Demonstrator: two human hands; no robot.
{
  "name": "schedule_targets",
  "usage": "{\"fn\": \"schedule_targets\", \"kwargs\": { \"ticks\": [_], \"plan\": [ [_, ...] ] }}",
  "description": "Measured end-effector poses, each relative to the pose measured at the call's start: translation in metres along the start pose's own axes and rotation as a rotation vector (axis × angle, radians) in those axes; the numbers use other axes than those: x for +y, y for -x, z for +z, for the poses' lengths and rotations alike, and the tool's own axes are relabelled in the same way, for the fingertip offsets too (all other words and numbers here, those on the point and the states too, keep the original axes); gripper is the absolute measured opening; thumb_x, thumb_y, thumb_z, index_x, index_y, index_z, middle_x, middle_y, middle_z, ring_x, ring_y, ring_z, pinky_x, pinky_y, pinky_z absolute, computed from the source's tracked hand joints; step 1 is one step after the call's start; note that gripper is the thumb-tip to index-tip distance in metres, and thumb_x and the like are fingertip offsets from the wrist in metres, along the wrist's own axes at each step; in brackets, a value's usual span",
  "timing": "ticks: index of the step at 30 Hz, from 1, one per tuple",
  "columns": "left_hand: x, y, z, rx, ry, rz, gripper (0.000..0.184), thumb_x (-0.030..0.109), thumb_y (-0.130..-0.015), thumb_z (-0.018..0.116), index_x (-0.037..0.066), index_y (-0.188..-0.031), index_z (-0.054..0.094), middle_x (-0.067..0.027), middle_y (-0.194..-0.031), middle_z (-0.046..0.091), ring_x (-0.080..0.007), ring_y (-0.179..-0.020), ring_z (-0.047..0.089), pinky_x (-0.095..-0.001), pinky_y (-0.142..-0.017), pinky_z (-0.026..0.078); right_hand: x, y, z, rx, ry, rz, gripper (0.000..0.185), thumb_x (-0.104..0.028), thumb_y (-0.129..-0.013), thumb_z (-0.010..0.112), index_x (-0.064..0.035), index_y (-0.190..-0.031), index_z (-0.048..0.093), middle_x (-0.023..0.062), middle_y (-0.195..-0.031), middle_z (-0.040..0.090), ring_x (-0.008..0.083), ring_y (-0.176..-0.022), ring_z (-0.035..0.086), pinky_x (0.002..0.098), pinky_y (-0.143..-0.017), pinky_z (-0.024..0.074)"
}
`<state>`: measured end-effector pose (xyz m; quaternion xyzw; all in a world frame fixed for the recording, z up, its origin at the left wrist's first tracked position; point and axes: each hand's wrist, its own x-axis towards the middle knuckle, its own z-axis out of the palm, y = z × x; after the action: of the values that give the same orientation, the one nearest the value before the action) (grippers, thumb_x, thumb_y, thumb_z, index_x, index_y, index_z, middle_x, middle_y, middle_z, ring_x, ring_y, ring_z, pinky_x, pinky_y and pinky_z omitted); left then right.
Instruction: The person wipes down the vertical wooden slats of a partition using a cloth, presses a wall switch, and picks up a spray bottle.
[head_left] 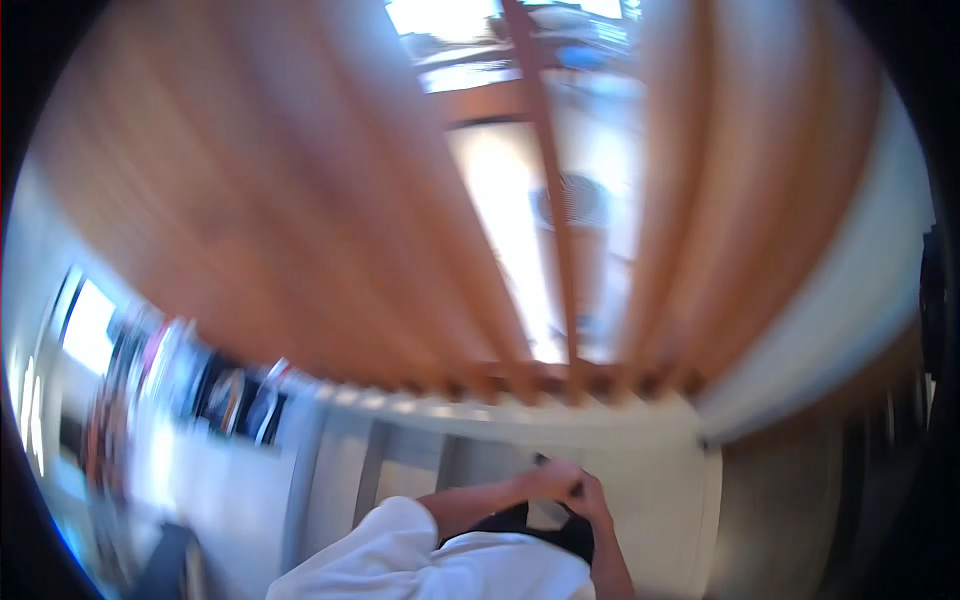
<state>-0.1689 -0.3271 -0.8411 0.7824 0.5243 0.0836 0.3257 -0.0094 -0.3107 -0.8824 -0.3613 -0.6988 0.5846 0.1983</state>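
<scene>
My left hand (552,481) and my right hand (591,494) are together in front of my body, at the lower middle of the head view. Both look closed, with the fingers blurred and partly hidden. A small dark tip (541,459) shows just above my left hand, and a dark spot (576,490) lies between the two hands. Whether these belong to one held object, I cannot make out. Behind the hands are my white top (500,565) and dark clothing below it.
Brown wooden slats (690,200) arch across the upper view, strongly blurred. Through their gaps a bright room shows. Pale step-like surfaces (405,465) lie left of the hands. Blurred shelf-like items (235,400) stand at the left, near a bright window-like panel (90,325).
</scene>
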Motion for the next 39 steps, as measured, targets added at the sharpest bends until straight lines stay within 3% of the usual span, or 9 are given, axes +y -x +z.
{"fn": "schedule_targets", "kwargs": {
  "ticks": [6,11,17,24,28,29,31,32,39],
  "plan": [
    [0.000,0.111,-0.073,0.424,0.098,-0.266,0.019,0.012,-0.068,0.068,0.007,-0.086,0.067,-0.0174,-0.087,0.070,-0.0359,-0.089,0.068,-0.0484,-0.072,0.053,-0.036,-0.067,0.075,-0.185,-0.216,-0.113,0.032,0.003,-0.074,0.068,0.0041,-0.106,0.066,0.0070,-0.101,0.071,0.0151,-0.093,0.063,0.0330,-0.081,0.0516],
    [-0.067,0.213,-0.028,0.620,0.136,-0.568,0.026,0.012,-0.074,0.064,0.001,-0.098,0.064,-0.0237,-0.097,0.066,-0.0412,-0.091,0.065,-0.0479,-0.075,0.053,-0.031,-0.043,0.099,-0.283,0.327,0.077,0.029,-0.023,-0.081,0.069,-0.0009,-0.100,0.069,0.0208,-0.085,0.071,0.0343,-0.083,0.070,0.0425,-0.076,0.0525],
    [-0.141,0.276,0.062,-0.215,-0.125,-0.484,0.022,0.019,-0.072,0.066,0.002,-0.086,0.072,-0.0221,-0.085,0.069,-0.0389,-0.086,0.068,-0.0458,-0.076,0.054,0.007,0.091,0.020,0.190,0.138,0.424,0.030,-0.022,-0.076,0.065,0.0003,-0.094,0.069,0.0270,-0.089,0.068,0.0420,-0.085,0.067,0.0478,-0.077,0.0527],
    [-0.189,0.135,0.047,-0.638,-0.343,-0.293,0.022,0.026,-0.075,0.062,0.006,-0.074,0.070,-0.0166,-0.079,0.070,-0.0344,-0.076,0.069,-0.0453,-0.067,0.054,0.004,0.242,-0.065,1.198,-0.249,0.811,0.041,-0.039,-0.083,0.073,-0.0007,-0.097,0.073,0.0198,-0.085,0.073,0.0301,-0.076,0.071,0.0416,-0.071,0.0561],
    [-0.186,-0.009,0.024,-0.468,-0.507,0.392,0.022,0.024,-0.079,0.060,0.007,-0.068,0.069,-0.0122,-0.072,0.070,-0.0303,-0.064,0.068,-0.0451,-0.058,0.054,0.034,0.300,-0.084,1.661,-0.504,0.754,0.042,-0.039,-0.086,0.072,0.0025,-0.095,0.072,0.0207,-0.078,0.071,0.0307,-0.071,0.071,0.0419,-0.063,0.0547],
    [-0.170,-0.041,0.039,-0.273,0.002,-0.391,0.020,0.018,-0.080,0.060,0.006,-0.066,0.068,-0.0120,-0.069,0.068,-0.0273,-0.060,0.066,-0.0412,-0.056,0.053,0.041,0.310,-0.088,1.686,-0.510,0.765,0.042,-0.039,-0.086,0.072,0.0025,-0.095,0.072,0.0207,-0.078,0.071,0.0307,-0.071,0.071,0.0419,-0.063,0.0547],
    [-0.135,-0.099,0.028,-0.259,0.120,-0.291,0.016,0.006,-0.085,0.059,-0.004,-0.095,0.066,-0.0124,-0.077,0.067,-0.0206,-0.055,0.065,-0.0312,-0.038,0.047,0.053,0.320,-0.086,1.584,-0.209,1.053,0.046,-0.040,-0.087,0.071,0.0047,-0.095,0.070,0.0238,-0.079,0.070,0.0348,-0.075,0.071,0.0439,-0.066,0.0536],
    [-0.112,-0.118,0.030,-0.153,0.247,-0.393,0.015,0.007,-0.081,0.061,-0.001,-0.089,0.070,-0.0132,-0.069,0.068,-0.0242,-0.057,0.066,-0.0376,-0.057,0.056,0.057,0.325,-0.084,1.594,-0.224,1.071,0.046,-0.040,-0.087,0.071,0.0047,-0.095,0.070,0.0238,-0.079,0.070,0.0348,-0.075,0.071,0.0439,-0.066,0.0536],
    [0.018,-0.256,0.073,-0.444,0.020,-0.083,0.024,0.010,-0.078,0.061,-0.002,-0.096,0.071,-0.0209,-0.085,0.071,-0.0322,-0.080,0.070,-0.0412,-0.073,0.057,0.043,0.384,-0.043,1.382,-0.303,1.381,0.051,-0.048,-0.086,0.066,0.0020,-0.098,0.071,0.0270,-0.091,0.069,0.0433,-0.090,0.067,0.0490,-0.078,0.0520]
  ]
}}
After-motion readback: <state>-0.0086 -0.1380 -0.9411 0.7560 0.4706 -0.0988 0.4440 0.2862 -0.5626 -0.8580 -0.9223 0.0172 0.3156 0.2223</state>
